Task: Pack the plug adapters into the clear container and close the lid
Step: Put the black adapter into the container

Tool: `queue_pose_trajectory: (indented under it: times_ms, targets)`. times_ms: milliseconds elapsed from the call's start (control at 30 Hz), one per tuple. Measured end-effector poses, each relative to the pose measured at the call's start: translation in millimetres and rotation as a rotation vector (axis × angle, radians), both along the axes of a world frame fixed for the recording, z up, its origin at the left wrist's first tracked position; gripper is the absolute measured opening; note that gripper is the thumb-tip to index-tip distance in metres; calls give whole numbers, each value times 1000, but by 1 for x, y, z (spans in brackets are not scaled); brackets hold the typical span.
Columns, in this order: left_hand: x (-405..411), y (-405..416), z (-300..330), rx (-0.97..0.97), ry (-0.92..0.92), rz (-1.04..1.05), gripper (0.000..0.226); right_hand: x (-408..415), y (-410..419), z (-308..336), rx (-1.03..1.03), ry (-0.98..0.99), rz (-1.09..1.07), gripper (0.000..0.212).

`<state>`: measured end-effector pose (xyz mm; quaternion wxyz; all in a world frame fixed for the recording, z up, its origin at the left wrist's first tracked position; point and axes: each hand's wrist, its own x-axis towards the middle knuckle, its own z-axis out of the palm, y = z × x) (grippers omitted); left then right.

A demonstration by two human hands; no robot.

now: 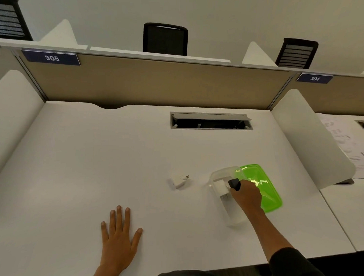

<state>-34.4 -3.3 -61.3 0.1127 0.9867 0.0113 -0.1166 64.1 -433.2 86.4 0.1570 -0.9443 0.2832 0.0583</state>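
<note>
The clear container [221, 174] stands open on the white desk, right of centre. A white plug adapter [220, 187] lies inside it. My right hand [246, 194] is over the container, shut on a black plug adapter [234, 183] held just above its inside. The green lid [261, 184] lies flat on the desk, touching the container's right side and partly hidden by my hand. Another white plug adapter [179, 180] with metal prongs lies on the desk left of the container. My left hand [118, 235] rests flat on the desk with fingers spread, holding nothing.
A cable hatch [211, 121] is sunk into the desk at the back. White side dividers [313, 137] and a beige back panel [154, 83] bound the desk. Printed papers [346, 144] lie on the neighbouring desk to the right. Black chairs stand beyond the panel.
</note>
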Motion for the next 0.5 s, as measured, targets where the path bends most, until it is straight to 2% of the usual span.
queue_pose_trajectory:
  times_ms: [133, 500]
  targets:
    - [1, 0, 1, 2, 8, 2, 93, 4, 4, -2, -21, 57, 25, 39]
    - [1, -1, 1, -4, 21, 9, 94, 6, 1, -11, -55, 118, 40, 32]
